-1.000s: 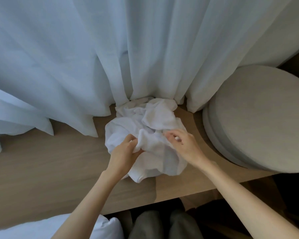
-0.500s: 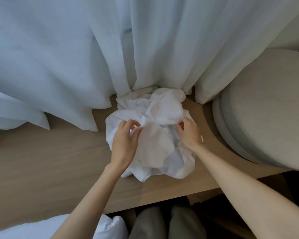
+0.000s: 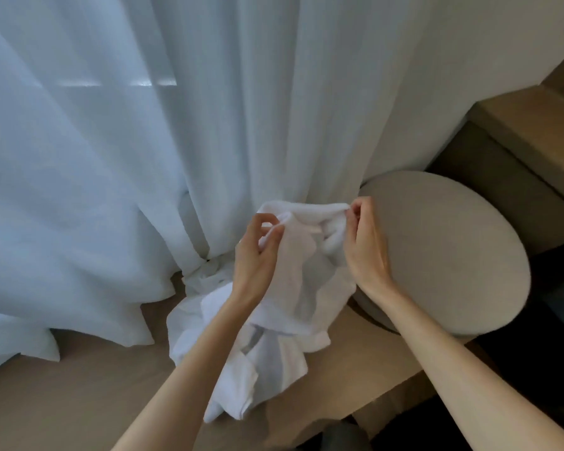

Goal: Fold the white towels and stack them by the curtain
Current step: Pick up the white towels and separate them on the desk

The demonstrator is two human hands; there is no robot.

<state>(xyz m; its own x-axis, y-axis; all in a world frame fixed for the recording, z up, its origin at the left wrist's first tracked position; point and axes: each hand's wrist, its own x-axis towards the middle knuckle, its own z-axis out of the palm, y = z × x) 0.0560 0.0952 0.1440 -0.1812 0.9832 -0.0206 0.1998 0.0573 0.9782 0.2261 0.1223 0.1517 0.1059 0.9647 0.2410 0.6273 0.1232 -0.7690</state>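
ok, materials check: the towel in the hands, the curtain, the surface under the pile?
Towel: soft matte white cloth, probably cotton terry; it hangs limp and bunches in thick rounded folds. Curtain: thin sheer white fabric, light glows through its long pleats. Surface: light wood or wood-look laminate, matte, with faint grain; which one the view cannot settle.
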